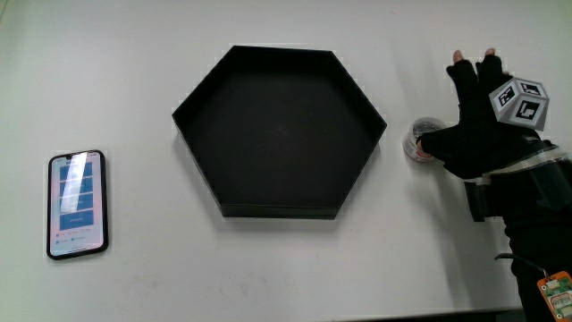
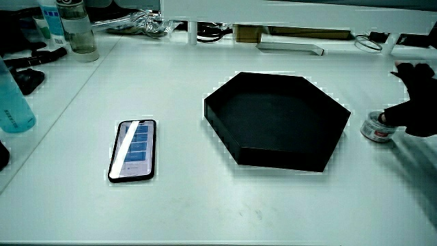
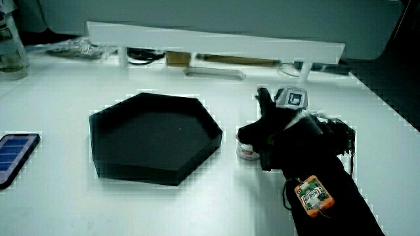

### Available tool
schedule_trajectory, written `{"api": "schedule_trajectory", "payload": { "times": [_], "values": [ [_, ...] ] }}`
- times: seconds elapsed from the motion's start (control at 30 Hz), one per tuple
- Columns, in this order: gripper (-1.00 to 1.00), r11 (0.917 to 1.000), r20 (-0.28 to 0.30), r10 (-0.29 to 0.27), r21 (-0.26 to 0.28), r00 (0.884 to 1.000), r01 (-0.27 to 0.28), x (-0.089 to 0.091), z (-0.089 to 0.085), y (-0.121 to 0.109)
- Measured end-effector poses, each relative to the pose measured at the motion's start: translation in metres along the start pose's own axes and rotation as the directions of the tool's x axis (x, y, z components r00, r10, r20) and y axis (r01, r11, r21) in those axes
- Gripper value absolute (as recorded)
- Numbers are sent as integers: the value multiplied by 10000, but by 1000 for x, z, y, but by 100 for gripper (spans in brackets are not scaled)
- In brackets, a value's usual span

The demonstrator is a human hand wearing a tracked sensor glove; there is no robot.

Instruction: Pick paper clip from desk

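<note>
The hand (image 1: 487,125) rests on the table (image 1: 268,268), its grip closed around a small round clear container (image 1: 418,139) just beside the black hexagonal tray (image 1: 366,112). No paper clip is discernible.

A black hexagonal tray (image 3: 154,139) sits on the white table (image 3: 79,203). At about three o'clock from the tray, just beside one of its corners, stands a small round container (image 3: 247,149) with a pale body. The gloved hand (image 3: 279,131) rests against that container from its three o'clock side, thumb reaching across its top, the patterned cube (image 3: 293,98) on the hand's back facing up. At nine o'clock from the tray, at the table's edge, lies a phone (image 3: 14,157), partly cut off. At twelve o'clock runs a low white partition (image 3: 216,42).
</note>
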Motion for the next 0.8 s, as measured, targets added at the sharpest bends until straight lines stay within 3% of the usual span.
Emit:
{"api": "schedule_trajectory", "payload": {
  "times": [0.03, 0.1, 0.13, 0.2, 0.27, 0.3, 0.33, 0.37, 0.43, 0.47, 0.5, 0.53, 0.57, 0.6, 0.7, 0.77, 0.8],
  "values": [
    [0, 9998, -84, 178, -104, 9998, -178, -1, -2, 1],
    [0, 9966, 250, 133, -819, 9996, -112, -2, -10, 7],
    [0, 9910, 348, 74, -1341, 9994, -27, -2, -14, 10],
    [0, 9877, 557, 12, -1565, 9984, 76, -4, -20, 15],
    [0, 9844, 532, 368, -1737, 9979, -270, -9, -23, 14],
    [0, 9772, 775, 517, -2094, 9957, -345, -12, -25, 16],
    [0, 9749, 1081, 293, -2227, 9937, -45, -14, -28, 17],
    [0, 9701, 1164, 50, -2415, 9932, 234, -12, -32, 21],
    [0, 9609, 1154, 31, -2753, 9933, 290, -15, -32, 21],
    [0, 9639, 1128, -206, -2618, 9934, 497, -12, -34, 25],
    [0, 9723, 1181, -3, -2320, 9930, 279, -15, -34, 23],
    [12, 9712, 1204, 37, -2368, 9927, 251, -15, -37, 24],
    [25, 9702, 864, -187, -2390, 9961, 390, -12, -39, 26],
    [38, 9821, 292, -148, -1871, 9995, 200, -12, -37, 24],
    [75, 9896, 521, -103, -1425, 9986, 176, -12, -36, 26],
    [100, 9896, 454, 136, -1439, 9989, -70, -14, -36, 24],
    [100, 9903, 374, 147, -1385, 9992, -94, -13, -36, 24]
  ]
}}
